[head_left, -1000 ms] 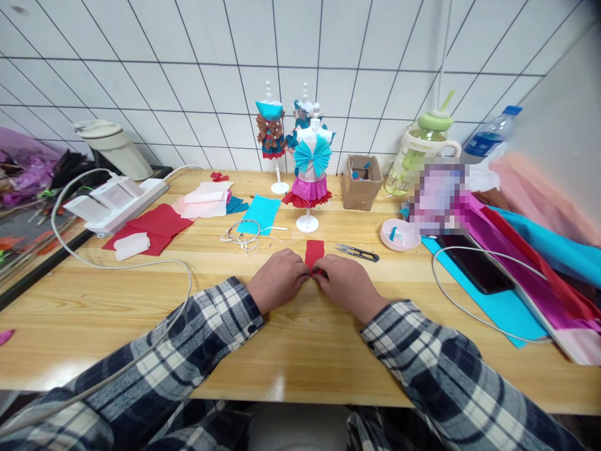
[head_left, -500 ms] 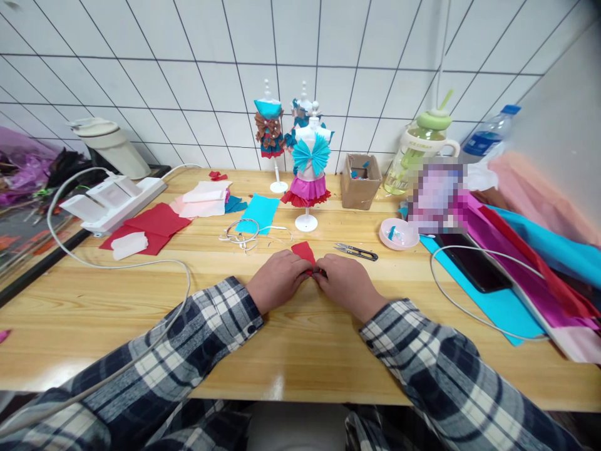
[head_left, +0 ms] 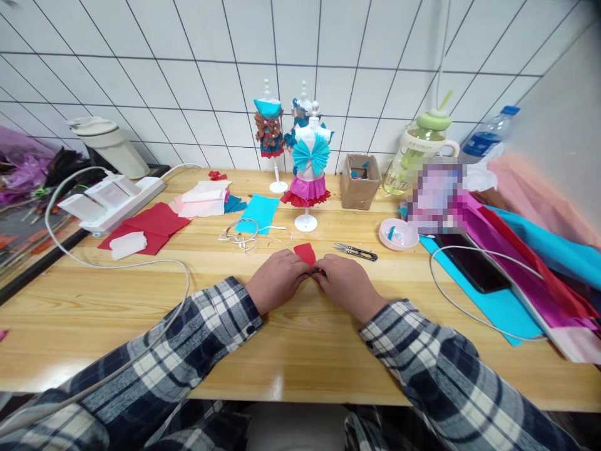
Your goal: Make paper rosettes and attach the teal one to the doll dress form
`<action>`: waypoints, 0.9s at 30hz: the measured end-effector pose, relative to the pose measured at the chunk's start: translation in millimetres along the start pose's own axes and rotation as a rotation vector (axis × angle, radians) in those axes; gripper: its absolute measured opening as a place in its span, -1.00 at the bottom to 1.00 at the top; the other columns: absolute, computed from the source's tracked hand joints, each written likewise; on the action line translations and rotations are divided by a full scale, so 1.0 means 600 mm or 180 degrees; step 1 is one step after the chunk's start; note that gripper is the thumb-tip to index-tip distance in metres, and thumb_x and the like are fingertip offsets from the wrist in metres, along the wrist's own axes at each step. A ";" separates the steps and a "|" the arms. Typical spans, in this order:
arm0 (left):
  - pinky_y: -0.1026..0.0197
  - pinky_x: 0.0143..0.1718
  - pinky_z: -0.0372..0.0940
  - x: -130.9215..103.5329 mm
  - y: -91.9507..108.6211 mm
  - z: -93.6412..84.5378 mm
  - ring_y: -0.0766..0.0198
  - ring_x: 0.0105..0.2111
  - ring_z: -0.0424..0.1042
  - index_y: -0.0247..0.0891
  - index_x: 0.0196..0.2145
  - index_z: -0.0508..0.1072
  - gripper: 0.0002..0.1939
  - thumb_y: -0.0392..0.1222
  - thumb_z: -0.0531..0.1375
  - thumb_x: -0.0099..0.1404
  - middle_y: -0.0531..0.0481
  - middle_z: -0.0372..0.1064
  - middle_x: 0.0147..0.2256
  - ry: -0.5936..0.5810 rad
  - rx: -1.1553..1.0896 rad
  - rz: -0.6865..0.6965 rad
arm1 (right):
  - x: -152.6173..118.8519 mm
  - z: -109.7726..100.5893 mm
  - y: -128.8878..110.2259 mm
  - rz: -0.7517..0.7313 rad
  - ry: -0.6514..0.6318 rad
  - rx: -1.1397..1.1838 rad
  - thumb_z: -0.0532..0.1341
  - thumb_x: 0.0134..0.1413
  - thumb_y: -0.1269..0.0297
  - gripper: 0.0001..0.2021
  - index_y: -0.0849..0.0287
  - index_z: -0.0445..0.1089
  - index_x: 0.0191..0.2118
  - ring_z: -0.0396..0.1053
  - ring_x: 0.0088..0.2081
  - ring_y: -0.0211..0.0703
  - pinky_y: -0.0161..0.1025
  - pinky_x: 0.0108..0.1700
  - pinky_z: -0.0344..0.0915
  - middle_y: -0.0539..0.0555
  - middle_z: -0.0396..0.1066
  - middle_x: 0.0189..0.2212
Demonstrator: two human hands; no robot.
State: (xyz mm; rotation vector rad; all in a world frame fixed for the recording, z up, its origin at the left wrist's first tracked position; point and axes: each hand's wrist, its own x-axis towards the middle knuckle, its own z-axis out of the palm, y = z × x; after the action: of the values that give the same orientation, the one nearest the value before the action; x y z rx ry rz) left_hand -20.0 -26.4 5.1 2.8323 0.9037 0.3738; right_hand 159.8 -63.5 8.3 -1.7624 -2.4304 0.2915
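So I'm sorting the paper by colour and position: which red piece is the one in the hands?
The small red piece pinched between the left hand and right hand; the larger red sheet lies flat, untouched, far left by the white power strip.

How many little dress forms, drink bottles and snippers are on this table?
Mini dress forms: 3, the front one, one behind left, one partly hidden
Drink bottles: 2, green-lidded and blue-capped
Snippers: 1
Total: 6
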 end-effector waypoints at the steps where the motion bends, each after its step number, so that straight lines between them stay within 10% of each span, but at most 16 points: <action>1: 0.11 -0.13 0.27 0.000 0.001 0.000 0.20 -0.22 0.43 -0.18 -0.14 0.52 -0.77 -0.27 0.09 0.35 -0.05 0.52 -0.18 0.0010 -0.0013 -0.0015 | 0.000 0.001 0.000 0.0013 -0.0004 -0.0006 0.10 0.27 0.21 -0.80 0.12 0.46 -0.21 0.44 -0.20 -0.11 -0.25 -0.24 0.21 0.08 0.49 -0.26; 27: 0.12 -0.13 0.25 0.000 0.000 0.000 0.19 -0.23 0.39 -0.23 -0.25 0.54 -0.77 -0.26 0.07 0.37 -0.06 0.51 -0.25 0.0010 0.0065 0.0008 | -0.001 0.008 0.005 -0.0004 0.0182 0.0016 0.09 0.25 0.20 -0.80 0.10 0.45 -0.22 0.44 -0.21 -0.11 -0.24 -0.27 0.17 0.05 0.51 -0.26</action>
State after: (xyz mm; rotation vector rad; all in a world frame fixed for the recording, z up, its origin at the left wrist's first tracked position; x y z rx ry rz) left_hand -20.0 -26.6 4.9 2.8523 0.9097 0.3714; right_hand 161.7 -63.8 2.7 -1.7423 -2.3893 0.2432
